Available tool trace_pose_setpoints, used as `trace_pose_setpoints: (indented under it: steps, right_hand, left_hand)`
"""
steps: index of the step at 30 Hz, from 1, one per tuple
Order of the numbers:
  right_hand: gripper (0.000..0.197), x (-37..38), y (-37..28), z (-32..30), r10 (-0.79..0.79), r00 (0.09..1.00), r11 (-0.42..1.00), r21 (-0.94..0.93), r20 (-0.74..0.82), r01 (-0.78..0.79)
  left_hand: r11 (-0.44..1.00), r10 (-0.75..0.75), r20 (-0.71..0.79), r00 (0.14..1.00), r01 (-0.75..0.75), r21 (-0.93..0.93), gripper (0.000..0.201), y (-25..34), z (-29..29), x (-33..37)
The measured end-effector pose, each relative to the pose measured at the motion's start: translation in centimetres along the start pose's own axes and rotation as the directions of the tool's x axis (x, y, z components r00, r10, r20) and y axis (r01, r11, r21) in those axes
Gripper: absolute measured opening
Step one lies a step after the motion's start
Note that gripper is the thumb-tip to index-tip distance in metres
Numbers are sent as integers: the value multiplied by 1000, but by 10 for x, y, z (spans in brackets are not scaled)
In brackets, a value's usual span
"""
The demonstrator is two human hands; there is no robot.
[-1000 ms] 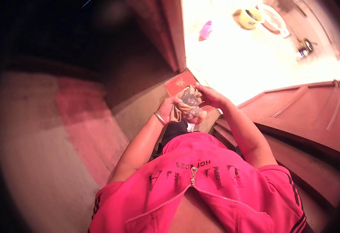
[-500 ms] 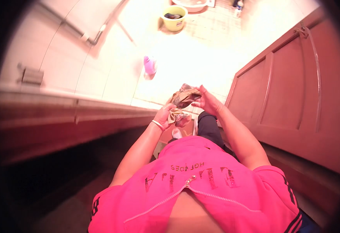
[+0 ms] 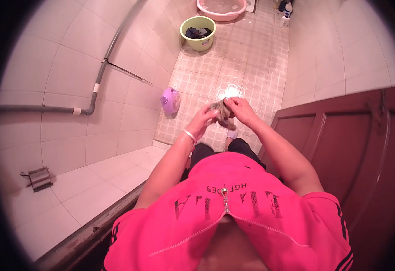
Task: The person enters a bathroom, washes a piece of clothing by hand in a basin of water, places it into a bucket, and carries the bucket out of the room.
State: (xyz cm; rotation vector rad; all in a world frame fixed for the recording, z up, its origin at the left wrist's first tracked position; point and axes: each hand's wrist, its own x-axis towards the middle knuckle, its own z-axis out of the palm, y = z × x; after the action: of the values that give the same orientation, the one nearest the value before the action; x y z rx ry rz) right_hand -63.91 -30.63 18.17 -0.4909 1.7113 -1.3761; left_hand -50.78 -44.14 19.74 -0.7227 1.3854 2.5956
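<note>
We look down past our bright pink top at our two hands over a pale tiled floor. Our left hand, with a light bracelet at the wrist, has its fingers closed on one edge of a crumpled brownish-grey cloth. Our right hand pinches the upper part between thumb and fingertips, so the cloth hangs between both hands, in front of our waist.

Farther ahead, a yellow-green tub stands on the floor holding dark, bunched fabric with a paler piece among it. Just beyond is a pink basin, partly cut off; it seems to hold liquid (we cannot be sure). A purple bottle stands near the left wall, and a white bottle by the right wall.

The tub carries a small label, too tiny to read. Dark lettering crosses our top, upside down to us.
</note>
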Motion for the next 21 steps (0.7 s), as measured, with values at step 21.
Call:
trace_pose_setpoints:
  steps: [21]
  right_hand:
    - [20,344,-145,-311,59,975,993,111,-215,-36]
  left_hand:
    - [946,185,-71,980,-158,283,21,234,74,481]
